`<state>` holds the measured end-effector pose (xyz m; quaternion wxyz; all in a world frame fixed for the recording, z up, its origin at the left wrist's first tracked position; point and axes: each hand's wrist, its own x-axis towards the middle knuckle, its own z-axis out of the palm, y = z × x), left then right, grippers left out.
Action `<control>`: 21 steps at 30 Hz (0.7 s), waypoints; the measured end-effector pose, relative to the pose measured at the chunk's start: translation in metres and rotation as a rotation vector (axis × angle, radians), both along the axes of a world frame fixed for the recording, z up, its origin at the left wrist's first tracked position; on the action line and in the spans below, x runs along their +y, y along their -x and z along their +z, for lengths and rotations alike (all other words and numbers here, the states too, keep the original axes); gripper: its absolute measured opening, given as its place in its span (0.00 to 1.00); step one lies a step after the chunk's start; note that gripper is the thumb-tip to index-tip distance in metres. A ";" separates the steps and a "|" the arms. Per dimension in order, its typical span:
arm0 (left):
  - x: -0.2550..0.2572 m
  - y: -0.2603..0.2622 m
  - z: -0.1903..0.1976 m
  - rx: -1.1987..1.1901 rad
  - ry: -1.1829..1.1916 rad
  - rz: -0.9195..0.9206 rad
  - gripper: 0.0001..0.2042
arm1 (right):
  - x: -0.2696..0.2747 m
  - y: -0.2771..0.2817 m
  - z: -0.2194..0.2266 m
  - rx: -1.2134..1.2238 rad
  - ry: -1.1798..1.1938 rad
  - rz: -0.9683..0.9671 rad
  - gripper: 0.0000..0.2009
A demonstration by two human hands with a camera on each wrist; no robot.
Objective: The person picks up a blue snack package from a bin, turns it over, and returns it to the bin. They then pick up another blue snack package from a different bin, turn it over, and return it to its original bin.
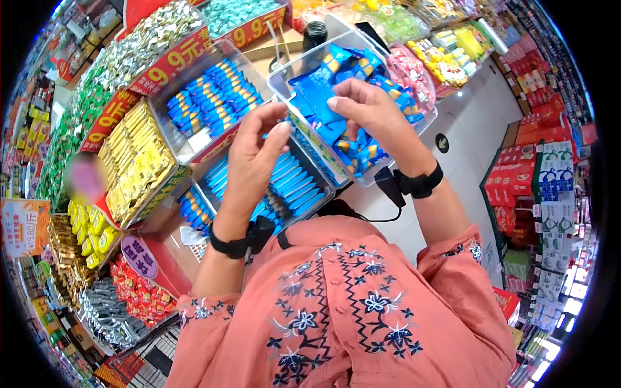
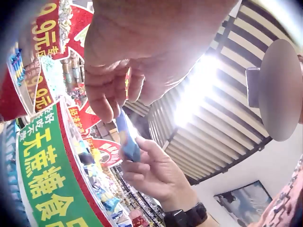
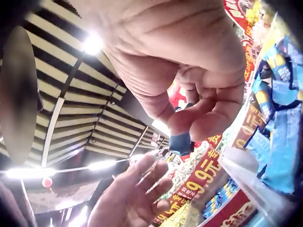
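A small blue packet point(image 3: 181, 144) is pinched between the thumb and fingers of the right hand point(image 3: 189, 71) in the right wrist view. The left wrist view shows the same packet point(image 2: 127, 137) standing up from the right hand point(image 2: 158, 177), near the fingertips of the left hand point(image 2: 137, 52). Loosely bent, the left hand point(image 1: 252, 158) is raised over trays of blue packets in the head view, with nothing seen in its grip. The right hand point(image 1: 381, 119) is above a clear bin point(image 1: 428, 123) of blue packets point(image 1: 317, 97); the pinched packet cannot be made out there.
A tray of blue and orange packets point(image 1: 213, 97) and long blue packets point(image 1: 291, 181) lie around the left hand. Yellow packets point(image 1: 139, 165) fill a bin farther left. A dark-lidded jar point(image 1: 315, 33) stands behind the clear bin. Red boxes point(image 1: 511, 174) are stacked across the aisle.
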<state>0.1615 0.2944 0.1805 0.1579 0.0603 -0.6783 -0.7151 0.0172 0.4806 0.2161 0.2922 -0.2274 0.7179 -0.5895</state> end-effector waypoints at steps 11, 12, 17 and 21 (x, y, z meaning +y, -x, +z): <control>-0.005 -0.009 -0.010 -0.069 -0.451 -0.063 0.20 | -0.037 -0.062 -0.008 0.191 0.127 0.101 0.11; -0.008 -0.010 -0.011 -0.070 -0.522 -0.066 0.20 | -0.035 -0.058 -0.002 0.258 0.021 0.099 0.10; -0.022 -0.018 -0.008 -0.110 -0.554 -0.092 0.20 | -0.034 -0.037 -0.007 0.110 0.050 0.031 0.14; -0.022 -0.019 -0.006 -0.129 -0.560 -0.137 0.21 | -0.036 -0.037 -0.009 -0.006 0.051 0.093 0.18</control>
